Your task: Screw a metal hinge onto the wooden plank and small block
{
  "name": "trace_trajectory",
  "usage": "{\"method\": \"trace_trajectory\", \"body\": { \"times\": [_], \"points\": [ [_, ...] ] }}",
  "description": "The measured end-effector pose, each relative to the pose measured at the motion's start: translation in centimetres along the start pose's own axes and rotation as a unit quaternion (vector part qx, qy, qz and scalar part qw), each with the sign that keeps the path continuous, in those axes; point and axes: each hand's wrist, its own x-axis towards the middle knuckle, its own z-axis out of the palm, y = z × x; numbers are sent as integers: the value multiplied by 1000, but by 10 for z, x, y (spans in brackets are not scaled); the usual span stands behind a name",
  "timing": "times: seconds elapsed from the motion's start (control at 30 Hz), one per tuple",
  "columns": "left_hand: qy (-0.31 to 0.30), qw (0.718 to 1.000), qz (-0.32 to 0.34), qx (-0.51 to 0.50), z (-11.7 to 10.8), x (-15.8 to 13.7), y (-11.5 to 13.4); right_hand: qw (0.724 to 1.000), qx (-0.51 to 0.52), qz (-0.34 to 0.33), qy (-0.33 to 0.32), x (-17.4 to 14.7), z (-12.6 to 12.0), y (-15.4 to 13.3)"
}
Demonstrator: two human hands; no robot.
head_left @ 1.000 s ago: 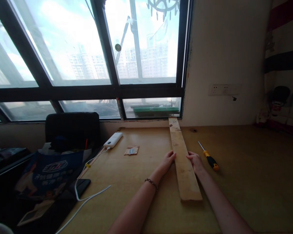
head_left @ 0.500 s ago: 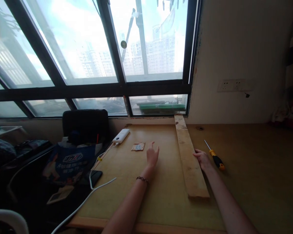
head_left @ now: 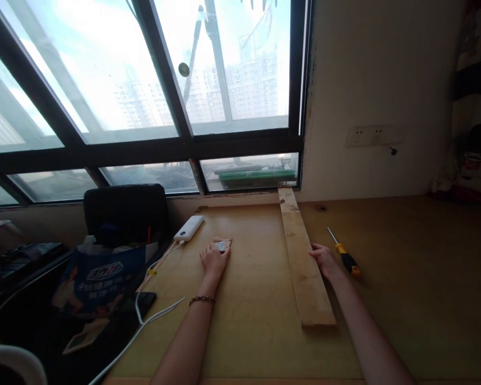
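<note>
My left hand [head_left: 214, 260] is over a small flat tan piece with a silvery patterned top [head_left: 223, 246] on the table. Its thumb is at the right side of the piece and its fingers are curled at the left, covering part of it; the exact kind of piece is too small to make out. A long wooden plank [head_left: 307, 267] lies lengthwise, its far end by the window. My right hand [head_left: 325, 261] grips the plank's right edge, fingertips on top. Right of that hand lies a screwdriver [head_left: 348, 259] with a yellow and black handle.
A white power bank [head_left: 189, 229] with a white cable [head_left: 160, 317] sits at the table's left edge. Beyond that edge are a black chair [head_left: 125, 214] and a blue printed bag [head_left: 104, 278]. Window and wall border the far side of the table [head_left: 256, 331].
My left hand has moved left onto the small tan piece, and its fingers have closed around it. My right hand stays on the plank. The whole view has shifted slightly.
</note>
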Motion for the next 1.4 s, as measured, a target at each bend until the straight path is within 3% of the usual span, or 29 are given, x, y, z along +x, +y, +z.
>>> {"method": "trace_trajectory", "body": {
  "times": [0.23, 0.3, 0.4, 0.47, 0.5, 0.6, 0.67, 0.77, 0.93, 1.03, 1.1, 1.13, 1.23, 1.3, 1.33, 1.4],
  "points": [
    [2, 996, 81, -49, -26, -17, 23, 997, -66, -10, 30, 0, 0, -1],
    [2, 993, 99, -69, -37, -27, 38, 985, -127, -70, 89, -6, 5, -4],
    [0, 983, 143, -117, -54, -45, 64, 923, -222, -247, 195, -21, 25, -7],
    [-4, 971, 172, -164, -63, -60, 80, 911, -243, -295, 156, -34, 44, -2],
    [-4, 964, 183, -191, -66, -68, 87, 927, -237, -267, 119, -40, 54, 2],
    [0, 939, 216, -269, -72, -92, 104, 985, -150, -79, -33, -57, 79, 15],
    [-5, 918, 240, -314, -74, -105, 112, 991, -69, -18, -117, -64, 88, 23],
    [-13, 892, 260, -370, -76, -116, 118, 992, 18, -21, -121, -67, 92, 29],
    [-13, 886, 281, -369, -79, -118, 117, 992, 69, -27, -101, -63, 88, 33],
    [-14, 867, 230, -442, -77, -117, 117, 991, 79, -39, -102, -62, 88, 32],
    [-44, 828, 150, -538, -73, -115, 119, 989, 92, -41, -107, -64, 90, 30],
    [-87, 795, 108, -590, -71, -114, 120, 988, 98, -39, -115, -66, 91, 28],
    [-281, 652, -11, -704, -62, -109, 123, 984, 93, -22, -151, -70, 92, 26],
    [-352, 571, -77, -737, -56, -107, 125, 982, 81, -11, -170, -71, 92, 25],
    [-354, 550, -104, -749, -54, -107, 125, 981, 77, -9, -176, -71, 92, 26],
    [-326, 542, -136, -763, -52, -108, 124, 980, 73, -6, -183, -70, 91, 26]
  ]
}}
